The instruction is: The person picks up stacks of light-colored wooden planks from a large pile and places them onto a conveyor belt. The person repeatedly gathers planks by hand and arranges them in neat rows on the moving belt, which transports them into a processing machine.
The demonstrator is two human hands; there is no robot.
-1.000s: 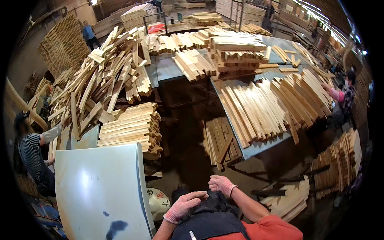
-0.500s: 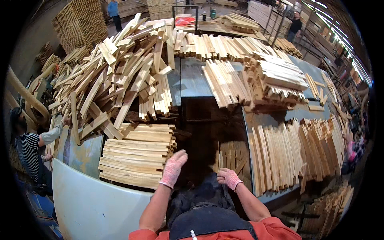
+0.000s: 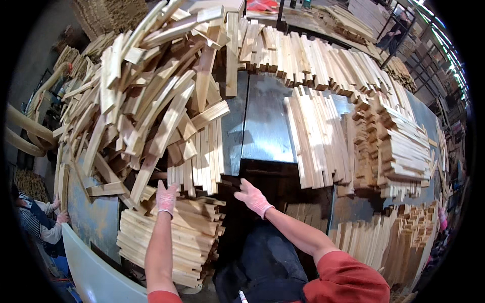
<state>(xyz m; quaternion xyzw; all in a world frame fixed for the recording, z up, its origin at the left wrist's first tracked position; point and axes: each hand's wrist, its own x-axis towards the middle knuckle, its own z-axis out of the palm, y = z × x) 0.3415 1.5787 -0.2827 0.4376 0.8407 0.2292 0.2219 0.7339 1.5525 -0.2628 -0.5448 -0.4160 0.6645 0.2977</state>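
Observation:
My left hand (image 3: 166, 197), in a pink glove, reaches forward with spread fingers over a neat stack of wooden slats (image 3: 172, 237), close to the lower edge of a big loose heap of slats (image 3: 146, 101). My right hand (image 3: 252, 197), also pink-gloved, is stretched out open above the dark gap at the front of the grey metal table (image 3: 265, 126). Neither hand holds anything. A short row of slats (image 3: 202, 161) lies just beyond my left hand's fingertips.
Rows of slats (image 3: 313, 141) and a layered stack (image 3: 399, 146) cover the table's right side. More slats (image 3: 384, 242) lie lower right. A person in a striped sleeve (image 3: 38, 227) works at far left beside a white curved panel (image 3: 96, 272). Hoses (image 3: 25, 131) run on the left.
My view has moved closer to the table. Both hands have risen from near my lap and stretched forward, the left toward the slat heap, the right over the gap.

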